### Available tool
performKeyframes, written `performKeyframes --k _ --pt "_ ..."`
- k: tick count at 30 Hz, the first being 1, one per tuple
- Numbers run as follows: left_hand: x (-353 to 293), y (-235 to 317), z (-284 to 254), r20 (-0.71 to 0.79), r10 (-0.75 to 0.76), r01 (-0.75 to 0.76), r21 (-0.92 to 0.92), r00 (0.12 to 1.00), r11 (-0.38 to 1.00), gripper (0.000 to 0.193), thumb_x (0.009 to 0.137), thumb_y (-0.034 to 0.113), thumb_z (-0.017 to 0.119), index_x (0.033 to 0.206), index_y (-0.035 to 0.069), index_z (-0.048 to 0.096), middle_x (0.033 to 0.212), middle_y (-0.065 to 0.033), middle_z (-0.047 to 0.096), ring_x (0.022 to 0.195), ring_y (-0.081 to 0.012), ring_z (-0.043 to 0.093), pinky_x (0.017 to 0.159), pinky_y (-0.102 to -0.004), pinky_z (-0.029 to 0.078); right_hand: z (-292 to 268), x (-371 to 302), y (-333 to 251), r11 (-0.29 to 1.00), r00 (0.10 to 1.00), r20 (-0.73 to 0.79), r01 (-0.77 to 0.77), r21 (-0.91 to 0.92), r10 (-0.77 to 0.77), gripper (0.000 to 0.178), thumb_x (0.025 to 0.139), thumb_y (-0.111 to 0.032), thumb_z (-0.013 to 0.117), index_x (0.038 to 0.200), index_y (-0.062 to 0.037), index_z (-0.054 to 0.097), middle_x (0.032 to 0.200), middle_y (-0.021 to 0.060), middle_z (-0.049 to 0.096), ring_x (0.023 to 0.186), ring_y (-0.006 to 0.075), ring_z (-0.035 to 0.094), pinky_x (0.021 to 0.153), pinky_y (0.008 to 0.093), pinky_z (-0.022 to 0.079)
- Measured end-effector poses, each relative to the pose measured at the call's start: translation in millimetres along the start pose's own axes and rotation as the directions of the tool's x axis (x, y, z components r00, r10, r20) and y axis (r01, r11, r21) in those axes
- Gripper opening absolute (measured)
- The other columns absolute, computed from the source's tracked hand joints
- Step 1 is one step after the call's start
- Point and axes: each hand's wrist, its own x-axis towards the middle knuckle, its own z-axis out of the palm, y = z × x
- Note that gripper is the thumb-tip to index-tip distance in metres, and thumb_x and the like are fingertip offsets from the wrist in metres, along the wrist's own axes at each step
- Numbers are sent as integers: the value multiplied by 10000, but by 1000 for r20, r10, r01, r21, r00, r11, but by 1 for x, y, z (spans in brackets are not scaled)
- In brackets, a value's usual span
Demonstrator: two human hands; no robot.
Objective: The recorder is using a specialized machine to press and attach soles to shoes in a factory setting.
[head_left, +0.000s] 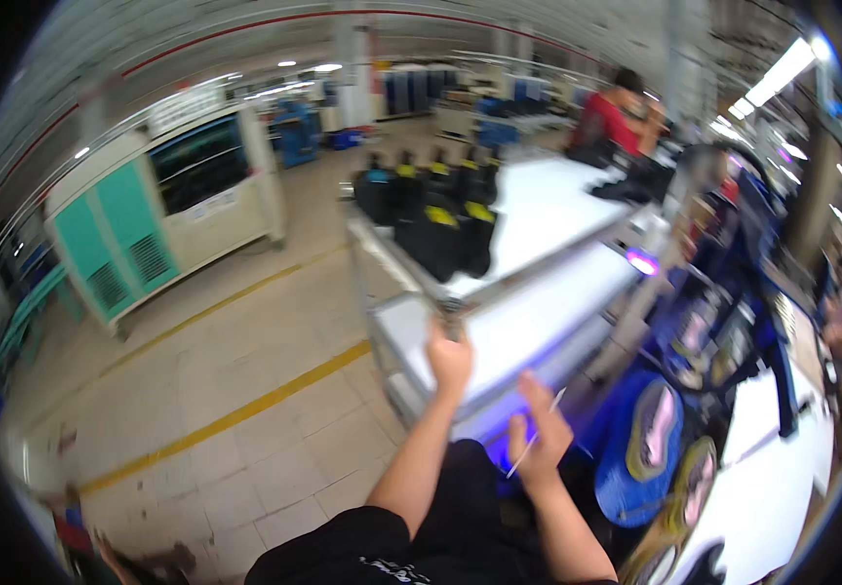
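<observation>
My left hand is closed at the near corner of a two-level cart with white surfaces, seemingly round its metal frame. To its right, my right hand holds a thin white stick slantwise between thumb and palm, with the other fingers partly stretched out. What the stick's ends look like is too blurred to tell. On the cart's upper level, above my left hand, stand several black shoe uppers with yellow patches.
At the right, shoe soles lie on blue trays beside a white worktop. A purple-lit lamp hangs by the cart. A person in red works at its far end. A green-and-cream machine stands left, past yellow floor lines.
</observation>
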Motion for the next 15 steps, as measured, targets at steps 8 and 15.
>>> performKeyframes --k 8,15 --pt "32 -28 -20 -67 154 -127 303 986 944 434 977 194 703 1279 -113 651 1249 -305 693 1165 -446 665 1023 -474 499 -183 -80 -31 956 996 -65 33 -290 -54 337 1006 -257 680 1163 34 742 1173 227 761 869 297 770 700 342 602" --pt "34 -42 13 14 399 -398 109 917 911 566 955 267 769 1377 -75 609 1212 -277 726 1080 -409 717 962 -475 540 -324 -158 -58 612 860 -504 -360 -704 -74 423 1114 -318 499 1212 59 665 1201 301 714 809 339 770 790 369 619"
